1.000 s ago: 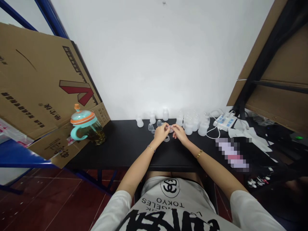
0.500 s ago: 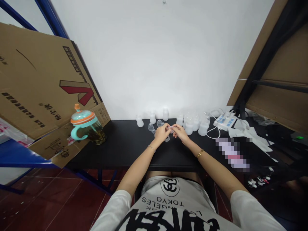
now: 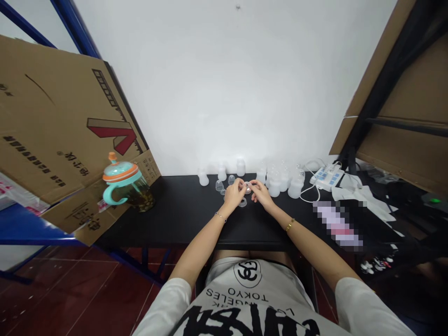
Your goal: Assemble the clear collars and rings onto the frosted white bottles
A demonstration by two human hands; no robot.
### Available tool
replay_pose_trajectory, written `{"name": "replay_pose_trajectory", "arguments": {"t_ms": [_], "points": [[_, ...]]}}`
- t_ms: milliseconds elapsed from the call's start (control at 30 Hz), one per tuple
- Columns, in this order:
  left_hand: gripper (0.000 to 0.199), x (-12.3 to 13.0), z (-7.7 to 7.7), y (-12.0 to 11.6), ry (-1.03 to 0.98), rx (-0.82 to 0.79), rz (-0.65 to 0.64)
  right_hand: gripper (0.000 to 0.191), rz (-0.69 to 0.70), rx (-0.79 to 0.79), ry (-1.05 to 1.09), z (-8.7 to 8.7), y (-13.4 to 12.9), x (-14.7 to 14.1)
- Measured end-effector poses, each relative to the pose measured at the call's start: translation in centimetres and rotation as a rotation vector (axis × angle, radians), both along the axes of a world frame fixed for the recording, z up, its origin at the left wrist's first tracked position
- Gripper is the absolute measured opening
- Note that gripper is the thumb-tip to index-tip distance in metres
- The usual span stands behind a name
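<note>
My left hand (image 3: 234,194) and my right hand (image 3: 261,194) meet over the black table. Both pinch a small clear round part (image 3: 248,188) between thumb and fingertips; its exact kind is too small to make out. Just below them lies a clear ring (image 3: 242,203). To the left of my left hand are a clear dome-shaped cap (image 3: 219,185) and, farther back, another clear cap (image 3: 231,179). Translucent white baby bottles (image 3: 274,185) stand close together to the right of my right hand.
More bottles (image 3: 203,177) stand along the white wall. A teal-lidded jug (image 3: 128,184) is at the left by a large cardboard box (image 3: 63,126). On the right are a power strip (image 3: 328,177) with cables and white paper (image 3: 366,200).
The part between my fingertips has turned slightly and looks paler. My hands have stayed in nearly the same place, still closed on it.
</note>
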State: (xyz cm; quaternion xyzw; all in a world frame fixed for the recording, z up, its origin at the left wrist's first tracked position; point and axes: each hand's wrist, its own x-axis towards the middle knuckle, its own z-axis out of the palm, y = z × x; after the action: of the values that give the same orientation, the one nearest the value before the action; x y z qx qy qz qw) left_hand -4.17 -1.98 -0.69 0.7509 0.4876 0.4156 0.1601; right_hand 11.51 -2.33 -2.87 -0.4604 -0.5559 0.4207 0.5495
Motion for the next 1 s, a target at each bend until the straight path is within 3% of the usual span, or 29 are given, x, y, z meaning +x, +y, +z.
{"name": "replay_pose_trajectory", "arguments": {"t_ms": [1000], "points": [[0.017, -0.09, 0.12, 0.04, 0.024, -0.045, -0.009, 0.040, -0.062, 0.132, -0.159, -0.33, -0.35, 0.03]]}}
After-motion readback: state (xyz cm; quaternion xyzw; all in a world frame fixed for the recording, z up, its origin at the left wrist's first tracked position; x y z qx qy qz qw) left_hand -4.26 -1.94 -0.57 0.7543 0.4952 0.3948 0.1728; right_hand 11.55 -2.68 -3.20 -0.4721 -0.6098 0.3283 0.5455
